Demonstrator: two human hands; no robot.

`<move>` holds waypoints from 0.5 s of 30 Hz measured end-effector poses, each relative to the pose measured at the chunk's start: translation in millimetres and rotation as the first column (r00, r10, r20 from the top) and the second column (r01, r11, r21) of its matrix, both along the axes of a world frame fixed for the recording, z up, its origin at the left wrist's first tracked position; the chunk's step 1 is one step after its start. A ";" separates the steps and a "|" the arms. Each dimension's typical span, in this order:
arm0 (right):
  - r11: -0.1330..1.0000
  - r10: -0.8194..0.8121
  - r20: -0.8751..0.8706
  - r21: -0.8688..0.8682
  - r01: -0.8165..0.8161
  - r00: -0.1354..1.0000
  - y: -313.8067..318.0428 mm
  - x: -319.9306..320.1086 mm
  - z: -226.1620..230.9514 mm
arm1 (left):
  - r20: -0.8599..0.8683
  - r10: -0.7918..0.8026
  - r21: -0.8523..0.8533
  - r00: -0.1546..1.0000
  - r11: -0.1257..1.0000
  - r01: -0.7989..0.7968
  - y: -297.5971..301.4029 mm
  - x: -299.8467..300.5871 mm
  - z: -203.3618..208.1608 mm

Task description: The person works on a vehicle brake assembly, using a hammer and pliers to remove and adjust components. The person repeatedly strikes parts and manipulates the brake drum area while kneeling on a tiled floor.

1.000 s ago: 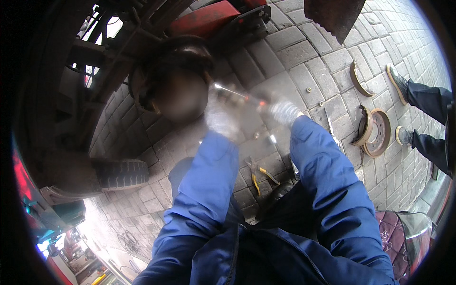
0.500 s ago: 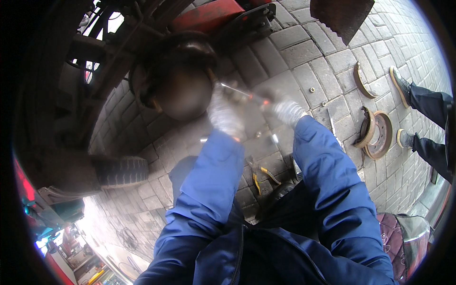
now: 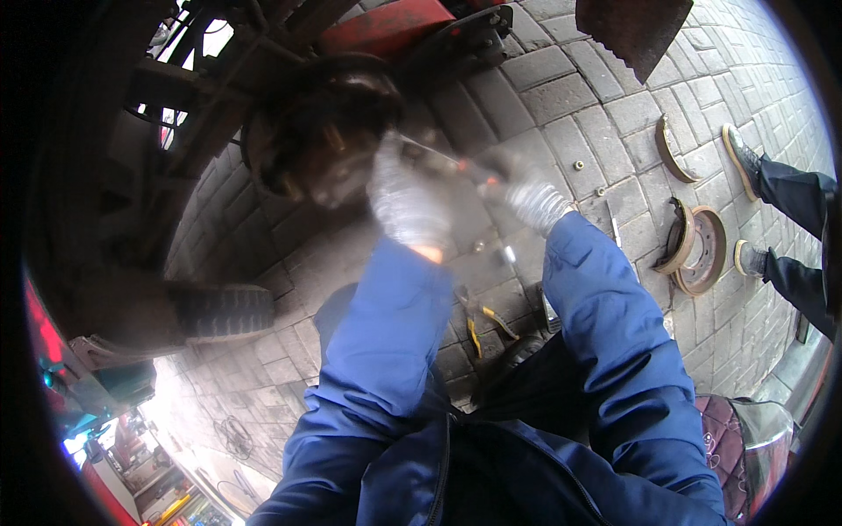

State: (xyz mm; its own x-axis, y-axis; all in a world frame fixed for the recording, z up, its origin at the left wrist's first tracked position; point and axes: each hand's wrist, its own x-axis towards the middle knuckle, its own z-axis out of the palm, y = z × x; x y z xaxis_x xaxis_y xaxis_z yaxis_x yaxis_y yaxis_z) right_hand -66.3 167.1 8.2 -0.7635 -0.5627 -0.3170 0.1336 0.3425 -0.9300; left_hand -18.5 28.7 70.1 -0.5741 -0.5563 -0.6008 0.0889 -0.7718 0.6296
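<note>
Both my hands wear pale knitted gloves. My right hand (image 3: 532, 195) is closed round the handle of a screwdriver (image 3: 462, 165) with red marks, its thin shaft pointing left and away from me. Beside the shaft's far end, my left hand (image 3: 406, 202) reaches up to the right edge of a dark wheel brake assembly (image 3: 329, 140). The left fingers are smeared and partly hidden, so their grip cannot be made out. Blur and shadow cover much of the brake assembly, though lighter metal parts show at its middle.
Yellow-handled pliers (image 3: 488, 317) lie on the paving near my knees. To the right are a rusty brake drum (image 3: 715, 250), a curved brake shoe (image 3: 673, 149) and a nut (image 3: 578, 165). Another person's shoe (image 3: 741, 158) stands beyond. A tyre (image 3: 224, 313) is at left.
My left hand has shifted slightly left and away from me. The brake assembly's middle, earlier a smooth brown blur, now shows separate parts. The screwdriver remains in my right hand, moved slightly left.
</note>
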 end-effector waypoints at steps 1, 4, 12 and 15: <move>1.000 0.001 -0.013 -0.002 -0.001 1.000 -1.4 0.5 5.0 | -0.024 0.024 0.034 0.999 0.999 -0.024 -1.1 0.1 5.9; 0.998 0.040 -0.092 0.053 -0.035 0.995 -5.6 1.3 18.1 | -0.028 0.051 0.033 0.998 0.998 -0.050 -4.7 -4.1 18.6; 0.999 0.025 -0.270 0.048 -0.012 0.963 -13.6 1.8 43.0 | -0.088 0.028 0.062 0.996 0.998 -0.022 -28.5 -13.5 17.6; 0.995 0.037 -0.378 0.101 0.002 0.925 -17.5 -0.8 47.4 | -0.249 0.023 0.078 0.968 0.997 -0.004 -36.1 -14.9 -0.6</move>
